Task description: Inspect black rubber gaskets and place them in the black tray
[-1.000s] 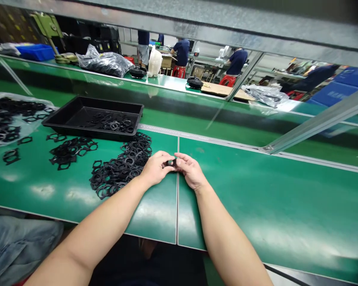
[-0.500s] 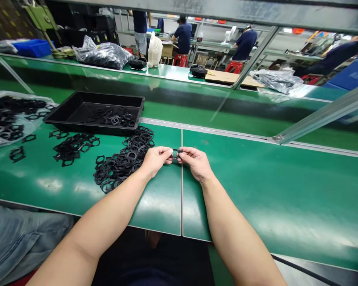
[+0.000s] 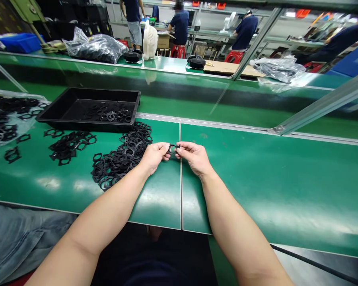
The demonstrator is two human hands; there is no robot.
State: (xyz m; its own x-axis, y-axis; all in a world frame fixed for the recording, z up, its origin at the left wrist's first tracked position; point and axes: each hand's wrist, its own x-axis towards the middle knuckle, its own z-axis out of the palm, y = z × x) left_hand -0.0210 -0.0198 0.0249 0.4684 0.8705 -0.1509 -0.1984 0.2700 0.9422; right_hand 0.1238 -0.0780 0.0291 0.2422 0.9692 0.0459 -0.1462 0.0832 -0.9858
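Since a second ago, the small black ring part [image 3: 170,149] has been turned: its opening, then partly hidden, is now shown between the fingers. It is held above the desk [image 3: 256,178], near the seam, and has not been set down, so its handling is judged to be still under way. One end is pinched by the left hand [image 3: 153,158], thumb closed on fingers; the other is pinched by the right hand [image 3: 197,157] in the same manner. No change is seen in the large pile of ring parts [image 3: 116,163] beside the left hand.

In the black tray [image 3: 89,125], loose ring parts [image 3: 115,113] are gathered mostly toward the right. By the left edge, many more are held in an open clear plastic bag [image 3: 26,127]. Between these containers and the person, a smaller heap [image 3: 70,147] is spread. What is held in the blue bin [image 3: 22,43] behind cannot be told.
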